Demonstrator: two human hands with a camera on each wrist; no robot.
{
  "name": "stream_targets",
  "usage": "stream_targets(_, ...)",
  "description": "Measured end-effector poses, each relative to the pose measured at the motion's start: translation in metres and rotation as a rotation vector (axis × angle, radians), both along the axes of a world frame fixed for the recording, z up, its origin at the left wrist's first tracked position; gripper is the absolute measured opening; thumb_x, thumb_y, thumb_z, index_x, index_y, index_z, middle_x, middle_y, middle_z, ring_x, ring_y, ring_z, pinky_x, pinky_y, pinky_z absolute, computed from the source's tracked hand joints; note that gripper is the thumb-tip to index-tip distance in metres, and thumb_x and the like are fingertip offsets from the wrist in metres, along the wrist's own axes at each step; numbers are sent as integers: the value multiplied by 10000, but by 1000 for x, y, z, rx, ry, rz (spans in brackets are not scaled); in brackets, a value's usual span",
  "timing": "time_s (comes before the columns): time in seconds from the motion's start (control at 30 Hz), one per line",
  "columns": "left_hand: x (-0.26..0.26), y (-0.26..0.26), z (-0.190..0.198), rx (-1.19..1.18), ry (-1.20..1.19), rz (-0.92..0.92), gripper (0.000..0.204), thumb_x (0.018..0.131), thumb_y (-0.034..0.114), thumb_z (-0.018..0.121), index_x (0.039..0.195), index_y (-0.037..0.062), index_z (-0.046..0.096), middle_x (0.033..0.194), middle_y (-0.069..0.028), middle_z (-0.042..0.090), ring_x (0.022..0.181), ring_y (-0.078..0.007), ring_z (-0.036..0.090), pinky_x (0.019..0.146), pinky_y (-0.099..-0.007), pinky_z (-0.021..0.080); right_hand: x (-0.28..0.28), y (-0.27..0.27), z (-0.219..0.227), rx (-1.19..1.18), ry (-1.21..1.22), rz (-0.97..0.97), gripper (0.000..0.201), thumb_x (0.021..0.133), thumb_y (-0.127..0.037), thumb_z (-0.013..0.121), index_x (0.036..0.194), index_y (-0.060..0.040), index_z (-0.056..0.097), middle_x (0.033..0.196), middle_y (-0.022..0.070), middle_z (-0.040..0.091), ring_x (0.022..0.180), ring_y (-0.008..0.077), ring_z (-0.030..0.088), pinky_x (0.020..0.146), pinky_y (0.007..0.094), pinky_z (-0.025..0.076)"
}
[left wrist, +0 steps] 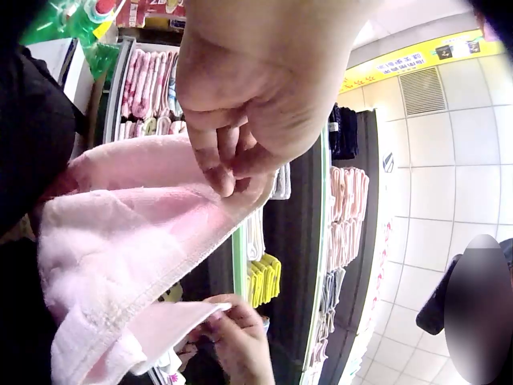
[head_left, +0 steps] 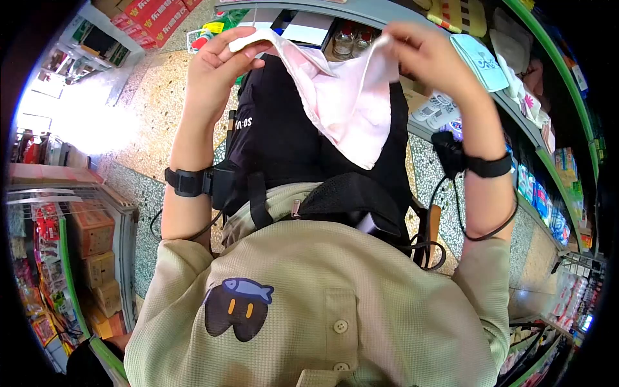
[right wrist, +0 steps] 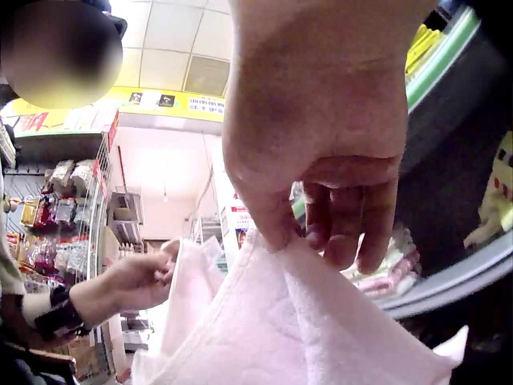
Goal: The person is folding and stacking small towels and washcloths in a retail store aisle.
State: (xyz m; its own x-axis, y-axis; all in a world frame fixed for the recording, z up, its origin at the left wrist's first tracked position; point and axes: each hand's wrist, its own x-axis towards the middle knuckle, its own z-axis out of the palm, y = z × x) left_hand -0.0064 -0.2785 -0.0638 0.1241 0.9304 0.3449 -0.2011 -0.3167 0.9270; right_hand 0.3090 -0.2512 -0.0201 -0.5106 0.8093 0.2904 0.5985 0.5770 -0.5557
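A pale pink towel (head_left: 351, 122) hangs in a sagging V between both hands, above the person's dark-trousered lap. By one corner, the left hand (head_left: 222, 61) pinches it between thumb and fingers. The right hand (head_left: 429, 55), a little blurred in the head view, pinches the opposite edge. Seen from the right wrist, thumb and forefinger meet on the towel's top edge (right wrist: 280, 249) while the other fingers curl down. From the left wrist, the towel (left wrist: 136, 233) shows a stitched hem, and its lower part droops in loose folds.
Ahead stands a shelf unit (head_left: 380, 13) with glass jars (head_left: 348, 42) on a low level. A folded light-blue towel (head_left: 480, 61) lies on the right shelf near a yellow one (head_left: 458, 16). Red cartons (head_left: 151, 19) stand at the upper left, and a rack of goods (head_left: 97, 238) at the left.
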Motion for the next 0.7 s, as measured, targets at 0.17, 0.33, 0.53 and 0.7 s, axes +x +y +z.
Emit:
stream_targets(0.17, -15, 3, 4, 57, -45, 122, 233, 869, 28, 557, 1090, -44, 575, 993, -131, 640, 890, -201, 642, 756, -268, 526, -4, 8, 84, -18, 346, -125, 85, 839, -14, 510, 904, -17, 564, 771, 21, 588, 706, 108, 588, 604, 224, 478)
stream_targets(0.33, -58, 16, 34, 197, -148, 336, 213, 901, 82, 540, 1081, -29, 568, 983, -112, 632, 880, -185, 625, 756, -283, 517, 75, 30, 126, 233, 708, -280, 315, 897, -112, 541, 1190, 0, 521, 1052, 109, 618, 910, 181, 621, 794, 290, 498)
stream_targets(0.53, -142, 28, 80, 300, -375, 569, 202, 897, 132, 572, 1028, -22, 576, 934, -79, 628, 828, -154, 612, 712, -254, 497, 179, 26, 158, 286, 1186, -349, 180, 918, -88, 439, 1043, -27, 554, 1050, 112, 596, 1001, 231, 571, 902, 387, 452)
stream_targets(0.7, -171, 8, 124, 403, -336, 688, 188, 915, 130, 540, 1012, -25, 584, 924, -104, 651, 805, -140, 624, 654, -207, 458, 233, 26, 157, 397, 1340, -414, 120, 893, -94, 493, 946, -20, 572, 881, 58, 588, 832, 168, 548, 765, 306, 423)
